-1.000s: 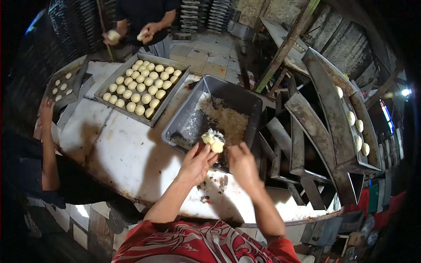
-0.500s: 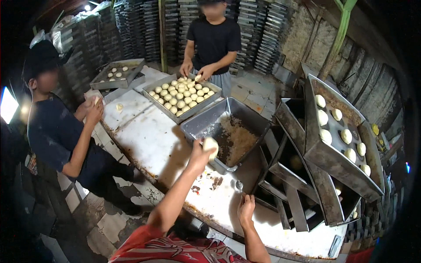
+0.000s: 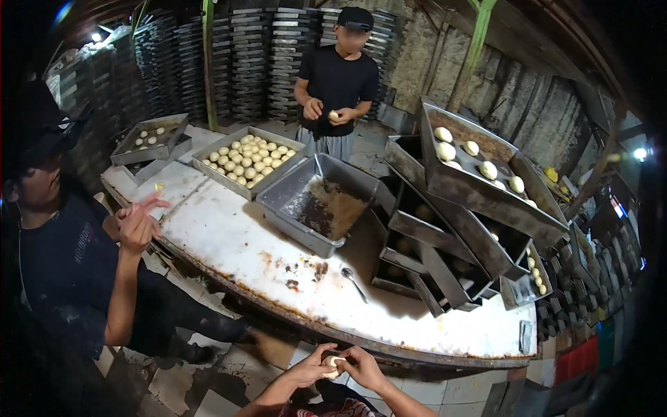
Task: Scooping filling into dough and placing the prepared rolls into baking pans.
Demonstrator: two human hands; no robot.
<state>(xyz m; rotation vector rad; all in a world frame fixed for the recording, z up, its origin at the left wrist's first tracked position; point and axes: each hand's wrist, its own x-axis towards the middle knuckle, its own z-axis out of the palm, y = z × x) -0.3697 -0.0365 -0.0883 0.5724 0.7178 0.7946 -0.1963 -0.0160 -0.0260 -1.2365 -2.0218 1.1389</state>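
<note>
Close to my body, in front of the table's near edge, I hold a pale dough ball (image 3: 333, 367) between both hands. My left hand (image 3: 310, 370) is closed round it from one side. The fingers of my right hand (image 3: 364, 370) pinch it from the other, hiding part of it. On the white tabletop (image 3: 229, 240) beyond lies a metal spoon (image 3: 354, 283), apart from my hands. Behind that stands a grey plastic tub (image 3: 281, 221) with a crumbly tan filling (image 3: 342, 214) and a utensil handle sticking up out of it.
A metal tray (image 3: 253, 192) of many dough balls sits beside the tub; a smaller tray (image 3: 149, 154) is further left. Stacked, tilted metal pans (image 3: 479, 182) crowd the right side. One co-worker (image 3: 340, 83) stands across the table holding a dough ball; another (image 3: 69, 257) stands at the left.
My left hand has drawn the dough ball back from the tub toward my body. My right hand has left the spoon's side and joined it on the ball. The view has shifted.
</note>
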